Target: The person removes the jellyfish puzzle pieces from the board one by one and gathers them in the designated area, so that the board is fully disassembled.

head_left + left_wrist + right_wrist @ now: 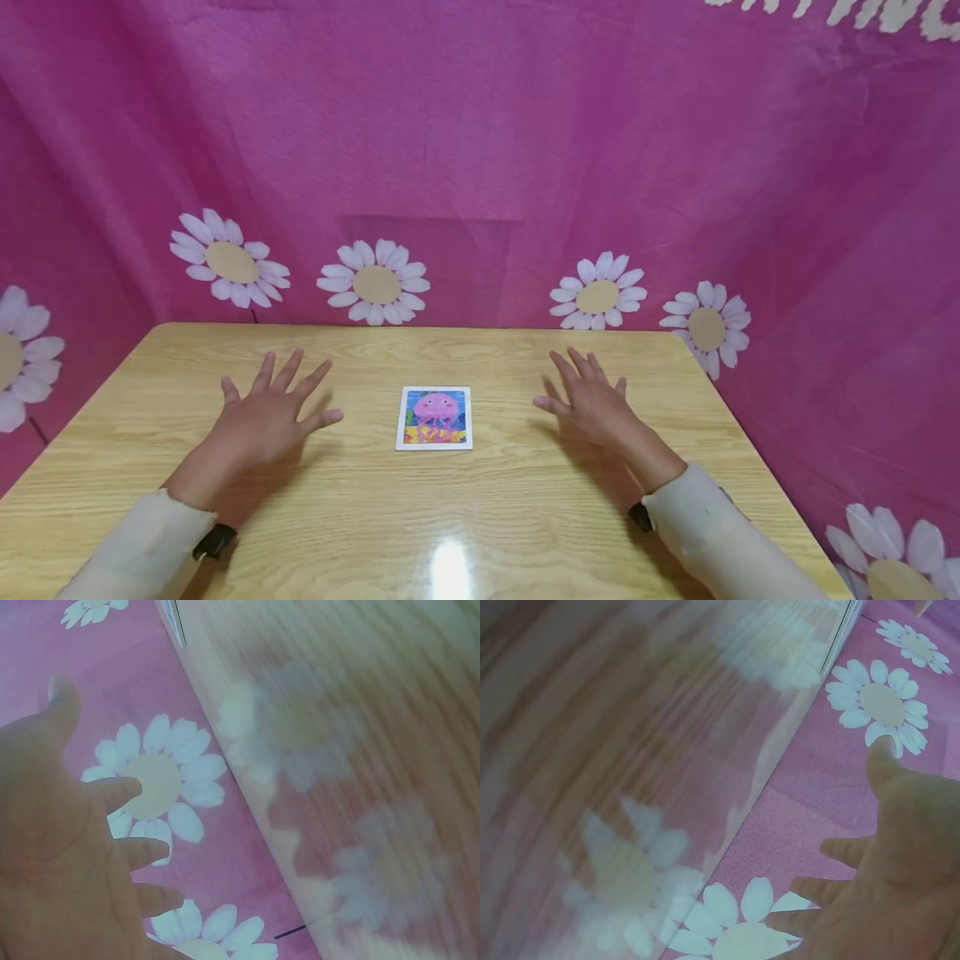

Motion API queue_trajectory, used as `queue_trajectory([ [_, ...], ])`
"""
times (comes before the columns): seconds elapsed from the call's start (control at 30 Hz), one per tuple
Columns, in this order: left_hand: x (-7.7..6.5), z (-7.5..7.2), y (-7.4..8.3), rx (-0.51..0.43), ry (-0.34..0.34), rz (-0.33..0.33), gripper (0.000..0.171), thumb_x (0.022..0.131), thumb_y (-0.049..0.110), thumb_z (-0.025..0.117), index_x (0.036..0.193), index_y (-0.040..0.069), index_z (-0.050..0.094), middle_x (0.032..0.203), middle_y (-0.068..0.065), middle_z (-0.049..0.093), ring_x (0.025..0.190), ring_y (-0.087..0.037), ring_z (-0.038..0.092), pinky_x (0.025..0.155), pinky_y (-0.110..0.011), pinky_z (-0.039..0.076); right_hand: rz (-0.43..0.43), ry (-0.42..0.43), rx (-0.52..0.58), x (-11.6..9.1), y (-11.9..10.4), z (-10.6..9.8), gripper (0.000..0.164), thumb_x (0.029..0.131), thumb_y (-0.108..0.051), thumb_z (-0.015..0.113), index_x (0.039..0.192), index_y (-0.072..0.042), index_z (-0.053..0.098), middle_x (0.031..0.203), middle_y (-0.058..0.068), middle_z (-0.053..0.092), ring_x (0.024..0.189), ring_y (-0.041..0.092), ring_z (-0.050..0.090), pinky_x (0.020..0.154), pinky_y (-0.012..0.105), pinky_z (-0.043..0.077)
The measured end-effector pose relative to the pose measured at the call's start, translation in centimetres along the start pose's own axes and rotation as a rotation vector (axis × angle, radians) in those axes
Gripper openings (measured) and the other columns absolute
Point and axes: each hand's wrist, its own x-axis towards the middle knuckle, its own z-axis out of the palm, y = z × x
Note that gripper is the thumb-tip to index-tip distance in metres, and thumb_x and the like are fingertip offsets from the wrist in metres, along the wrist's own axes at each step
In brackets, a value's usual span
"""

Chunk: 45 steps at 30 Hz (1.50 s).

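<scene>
A small square picture board (pixel 434 418) with a white border lies flat on the table, showing a pink jellyfish over blue water and yellow sand. To its left my left hand (pixel 264 419) is held over the table, palm down, fingers spread, holding nothing. On the other side my right hand (pixel 596 406) hovers likewise, fingers apart, with its shadow on the wood below. The left wrist view shows the left palm (pixel 60 847) with straight fingers. In the right wrist view the right palm (pixel 907 862) also has nothing in it.
The light wood table (pixel 360 517) has a glossy, reflective top. Behind it hangs a magenta cloth (pixel 450 125) printed with white daisies, which also runs along both sides. Cream sleeves (pixel 142 546) and dark wrist bands (pixel 214 542) are on the forearms.
</scene>
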Motion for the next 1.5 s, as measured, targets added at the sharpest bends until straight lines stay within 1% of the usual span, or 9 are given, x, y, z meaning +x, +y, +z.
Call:
queue_trajectory([
  [0.27, 0.2, 0.2, 0.6, 0.008, -0.008, 0.014, 0.092, 0.095, 0.081, 0.038, 0.166, 0.025, 0.021, 0.172, -0.022, 0.005, 0.152, -0.058, -0.007, 0.098, -0.090, -0.011, -0.004, -0.015, 0.014, 0.2, -0.6, 0.2, 0.089, 0.098, -0.060, 0.061, 0.164, -0.013, 0.026, 0.170, 0.020, 0.019, 0.156, 0.048, 0.011, 0.104, 0.088, 0.012],
  [0.47, 0.5, 0.3, 1.1, 0.016, -0.002, 0.041, 0.087, 0.097, 0.077, 0.041, 0.166, 0.027, 0.023, 0.173, -0.019, 0.004, 0.152, -0.057, -0.004, 0.099, -0.089, -0.012, -0.011, -0.031, 0.015, 0.7, -1.3, 0.4, 0.088, 0.098, -0.062, 0.058, 0.165, -0.014, 0.025, 0.171, 0.019, 0.018, 0.156, 0.047, 0.012, 0.105, 0.088, 0.013],
  [0.67, 0.7, 0.6, 1.9, 0.026, 0.007, 0.067, 0.086, 0.097, 0.074, 0.044, 0.165, 0.025, 0.027, 0.172, -0.019, 0.010, 0.152, -0.058, 0.000, 0.100, -0.090, -0.007, -0.013, -0.057, 0.025, 1.2, -2.3, 0.8, 0.087, 0.099, -0.061, 0.059, 0.165, -0.017, 0.024, 0.171, 0.017, 0.018, 0.157, 0.046, 0.011, 0.108, 0.086, 0.010],
  [0.9, 1.0, 1.5, 3.2, 0.032, 0.009, 0.112, 0.081, 0.098, 0.072, 0.048, 0.164, 0.026, 0.032, 0.172, -0.017, 0.015, 0.153, -0.056, 0.003, 0.101, -0.090, -0.003, -0.038, -0.073, 0.039, 1.5, -3.7, 1.0, 0.086, 0.099, -0.060, 0.059, 0.165, -0.015, 0.025, 0.171, 0.016, 0.019, 0.157, 0.045, 0.012, 0.109, 0.084, 0.014],
  [1.17, 1.6, 2.4, 4.6, 0.020, -0.039, 0.147, 0.081, 0.097, 0.072, 0.048, 0.163, 0.028, 0.033, 0.172, -0.014, 0.019, 0.155, -0.052, 0.004, 0.104, -0.088, -0.003, -0.056, -0.087, 0.056, 2.2, -5.1, 2.0, 0.086, 0.099, -0.061, 0.058, 0.165, -0.018, 0.025, 0.171, 0.014, 0.020, 0.158, 0.041, 0.012, 0.112, 0.081, 0.014],
  [1.33, 1.8, 3.0, 5.3, 0.032, -0.068, 0.186, 0.079, 0.099, 0.071, 0.047, 0.163, 0.028, 0.032, 0.171, -0.015, 0.020, 0.155, -0.052, 0.007, 0.103, -0.089, 0.000, -0.068, -0.105, 0.048, 2.6, -6.1, 2.5, 0.084, 0.100, -0.060, 0.056, 0.165, -0.018, 0.025, 0.171, 0.012, 0.021, 0.158, 0.039, 0.014, 0.115, 0.077, 0.015],
  [1.5, 2.3, 3.5, 5.8, 0.009, -0.129, 0.193, 0.081, 0.097, 0.074, 0.045, 0.163, 0.030, 0.031, 0.171, -0.014, 0.020, 0.155, -0.051, 0.007, 0.103, -0.089, -0.001, -0.092, -0.127, 0.054, 2.9, -7.0, 2.9, 0.083, 0.101, -0.059, 0.056, 0.165, -0.018, 0.025, 0.171, 0.012, 0.021, 0.158, 0.038, 0.016, 0.117, 0.074, 0.016],
])
